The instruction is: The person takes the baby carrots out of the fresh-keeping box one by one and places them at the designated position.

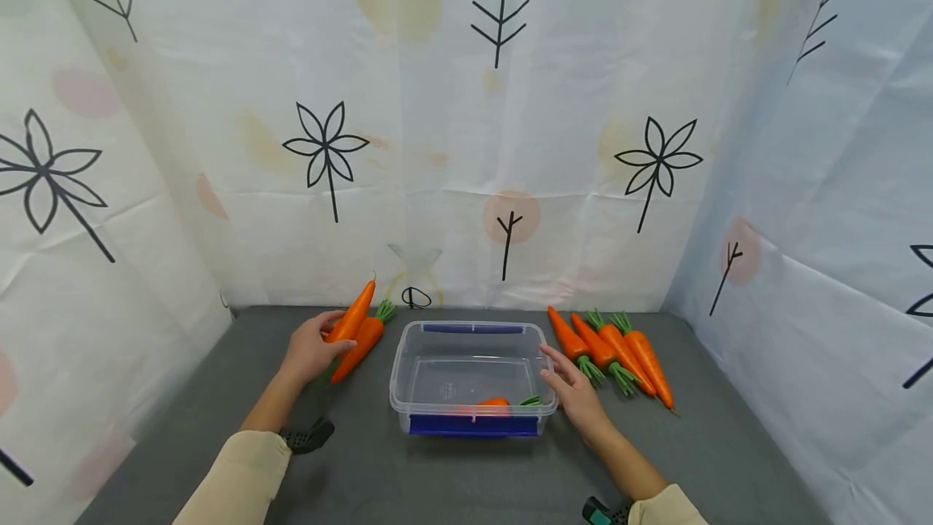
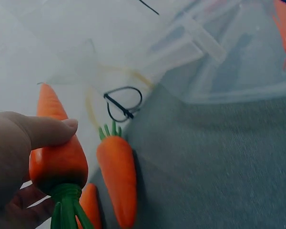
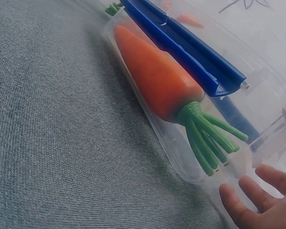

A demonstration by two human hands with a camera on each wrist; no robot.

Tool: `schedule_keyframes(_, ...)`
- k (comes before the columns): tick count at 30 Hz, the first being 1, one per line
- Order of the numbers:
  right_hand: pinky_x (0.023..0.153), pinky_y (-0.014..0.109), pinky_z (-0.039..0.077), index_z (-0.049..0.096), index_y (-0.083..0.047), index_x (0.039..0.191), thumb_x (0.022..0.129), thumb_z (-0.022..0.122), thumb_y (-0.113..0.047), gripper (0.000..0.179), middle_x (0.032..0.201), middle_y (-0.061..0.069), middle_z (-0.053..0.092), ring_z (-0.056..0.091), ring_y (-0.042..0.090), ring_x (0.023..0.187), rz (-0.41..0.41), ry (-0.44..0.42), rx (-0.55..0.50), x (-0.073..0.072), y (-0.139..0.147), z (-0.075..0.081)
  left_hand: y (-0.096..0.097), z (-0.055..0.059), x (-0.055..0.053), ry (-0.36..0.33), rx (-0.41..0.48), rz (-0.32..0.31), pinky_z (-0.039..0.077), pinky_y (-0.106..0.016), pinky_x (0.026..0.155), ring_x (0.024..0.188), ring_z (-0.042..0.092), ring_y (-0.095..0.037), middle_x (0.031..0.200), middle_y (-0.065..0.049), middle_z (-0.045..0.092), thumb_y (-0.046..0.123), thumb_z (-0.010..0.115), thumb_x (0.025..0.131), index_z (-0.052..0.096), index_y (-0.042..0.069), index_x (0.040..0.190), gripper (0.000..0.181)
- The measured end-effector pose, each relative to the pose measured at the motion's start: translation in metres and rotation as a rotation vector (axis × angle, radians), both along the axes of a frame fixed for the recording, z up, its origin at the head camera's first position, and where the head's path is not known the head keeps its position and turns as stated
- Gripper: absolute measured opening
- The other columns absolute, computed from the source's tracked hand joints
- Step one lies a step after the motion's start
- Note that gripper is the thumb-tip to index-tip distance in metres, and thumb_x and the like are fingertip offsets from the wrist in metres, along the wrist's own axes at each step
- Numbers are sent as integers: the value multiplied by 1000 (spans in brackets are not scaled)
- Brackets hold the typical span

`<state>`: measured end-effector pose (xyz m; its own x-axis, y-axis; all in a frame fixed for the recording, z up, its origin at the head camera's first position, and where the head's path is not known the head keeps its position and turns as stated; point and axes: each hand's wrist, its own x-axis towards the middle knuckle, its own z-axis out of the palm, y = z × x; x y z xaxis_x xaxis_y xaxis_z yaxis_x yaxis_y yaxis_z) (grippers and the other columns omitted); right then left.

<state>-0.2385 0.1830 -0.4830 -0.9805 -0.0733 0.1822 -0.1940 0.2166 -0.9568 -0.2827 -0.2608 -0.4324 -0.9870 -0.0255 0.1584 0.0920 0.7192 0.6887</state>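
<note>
My left hand (image 1: pixel 309 351) grips an orange toy carrot (image 1: pixel 355 313), thumb across its thick end, its thin tip pointing up and away. Close beneath it lies another carrot (image 1: pixel 364 347) on the grey table; the left wrist view also shows part of a third carrot (image 2: pixel 89 207) under the hand. In the middle stands a clear plastic box (image 1: pixel 474 363) with blue clips. One carrot (image 3: pixel 157 78) lies inside along the near wall, green leaves to the right. At the box's right side is my right hand (image 1: pixel 576 395), fingers extended by the rim; whether they touch it I cannot tell.
To the right of the box several carrots (image 1: pixel 612 351) lie side by side on the grey cloth-covered table (image 1: pixel 364 476). Pale patterned curtains (image 1: pixel 437 144) hang behind and at both sides.
</note>
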Motion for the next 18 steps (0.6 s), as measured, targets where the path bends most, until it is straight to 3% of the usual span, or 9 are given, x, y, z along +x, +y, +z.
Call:
schedule_keyframes(9,76,36,47,49,-9,143,98,58,-16,47,136,27,49,52,38,116,5,-31,-4,3,-1,6,-8,-26,5,22,-192,108,45,-49,76,91,52,-35,115,-27,54,23,76,84,52,-3,135,62)
schedule_keyframes(15,75,36,47,48,-3,142,98,57,-11,46,133,30,49,52,40,113,22,-37,-1,17,-5,29,-10,-37,7,34,-235,141,44,-51,77,91,51,-37,112,-27,53,26,76,84,54,-2,134,61)
schedule_keyframes(18,74,36,47,48,-3,142,98,57,-12,46,134,30,49,51,40,114,23,-31,1,19,-6,31,-10,-40,10,63,-244,151,43,-52,79,91,51,-39,109,-25,54,26,77,83,57,-3,130,58)
